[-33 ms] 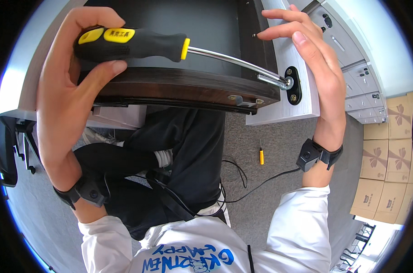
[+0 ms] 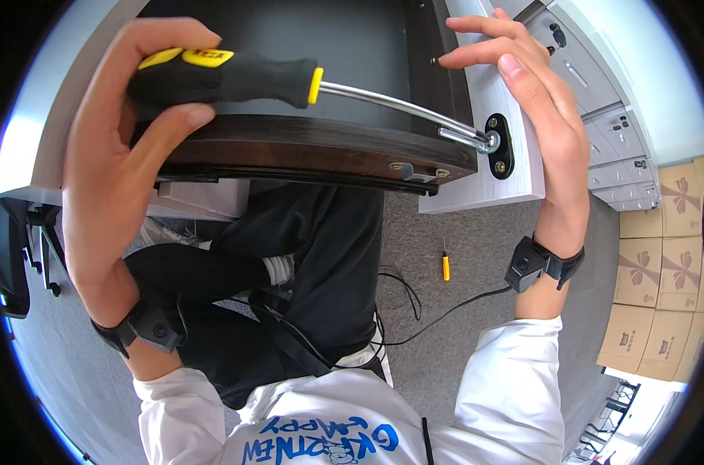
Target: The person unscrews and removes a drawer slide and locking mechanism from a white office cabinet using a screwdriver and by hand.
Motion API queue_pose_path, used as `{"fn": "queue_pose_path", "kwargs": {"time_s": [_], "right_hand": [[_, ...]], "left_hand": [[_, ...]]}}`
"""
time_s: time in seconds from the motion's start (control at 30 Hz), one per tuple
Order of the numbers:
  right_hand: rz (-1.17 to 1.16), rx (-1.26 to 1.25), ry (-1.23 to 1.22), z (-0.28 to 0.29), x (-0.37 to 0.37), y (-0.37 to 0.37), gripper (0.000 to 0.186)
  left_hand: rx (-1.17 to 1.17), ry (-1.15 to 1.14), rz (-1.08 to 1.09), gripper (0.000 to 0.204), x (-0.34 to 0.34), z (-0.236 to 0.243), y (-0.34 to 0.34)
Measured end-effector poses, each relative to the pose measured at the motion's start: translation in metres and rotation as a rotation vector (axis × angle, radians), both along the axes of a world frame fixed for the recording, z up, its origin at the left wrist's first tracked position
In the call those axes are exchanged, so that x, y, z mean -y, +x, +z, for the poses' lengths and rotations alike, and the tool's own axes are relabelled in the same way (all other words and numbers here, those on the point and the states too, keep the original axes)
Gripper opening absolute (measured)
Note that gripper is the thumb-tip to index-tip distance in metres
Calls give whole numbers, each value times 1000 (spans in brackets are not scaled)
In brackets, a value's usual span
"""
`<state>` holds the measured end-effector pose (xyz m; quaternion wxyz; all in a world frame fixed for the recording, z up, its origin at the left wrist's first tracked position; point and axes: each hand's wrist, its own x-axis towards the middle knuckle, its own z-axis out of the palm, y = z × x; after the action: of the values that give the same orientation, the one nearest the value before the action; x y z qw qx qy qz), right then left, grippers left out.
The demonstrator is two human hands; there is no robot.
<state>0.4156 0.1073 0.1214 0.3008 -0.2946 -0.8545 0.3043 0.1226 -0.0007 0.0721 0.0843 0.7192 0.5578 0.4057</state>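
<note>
My left hand (image 2: 123,132) is wrapped round the black and yellow handle of a screwdriver (image 2: 236,80). Its shiny shaft reaches right, down to a screw on a black oval plate (image 2: 506,165) fixed to the inner side of a white wood-grain panel (image 2: 480,190). Two other screws sit in the plate, one at each end. A small metal rod (image 2: 460,138) sticks out of the plate beside the screwdriver tip. With fingers stretched out, my right hand (image 2: 538,85) rests against the panel's top and outer side, holding nothing.
A dark brown board (image 2: 305,147) with metal fittings on its edge spans the space before me. On the grey carpet lies a small yellow-handled screwdriver (image 2: 446,267). Black cables (image 2: 414,333) run across my lap. Grey cabinets (image 2: 600,101) and cardboard boxes (image 2: 639,271) stand at the right.
The screwdriver handle has turned slightly in my left hand, its yellow patches rolling toward the top. My left fingers have shifted a little; the right hand has not moved.
</note>
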Motion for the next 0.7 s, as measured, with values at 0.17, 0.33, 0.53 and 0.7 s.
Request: {"fn": "queue_pose_path", "kwargs": {"time_s": [0.17, 0.33, 0.53, 0.7], "right_hand": [[-6, 5, 28, 1, 2, -2, 38], [-13, 19, 20, 1, 2, -1, 38], [-6, 8, 54, -7, -5, 1, 38], [-29, -6, 56, -2, 1, -4, 38]], "left_hand": [[-207, -72, 114, 29, 5, 7, 7], [-250, -74, 140, 37, 1, 5, 7], [-217, 147, -40, 53, 1, -7, -16], [-293, 81, 226, 39, 7, -5, -17]]}}
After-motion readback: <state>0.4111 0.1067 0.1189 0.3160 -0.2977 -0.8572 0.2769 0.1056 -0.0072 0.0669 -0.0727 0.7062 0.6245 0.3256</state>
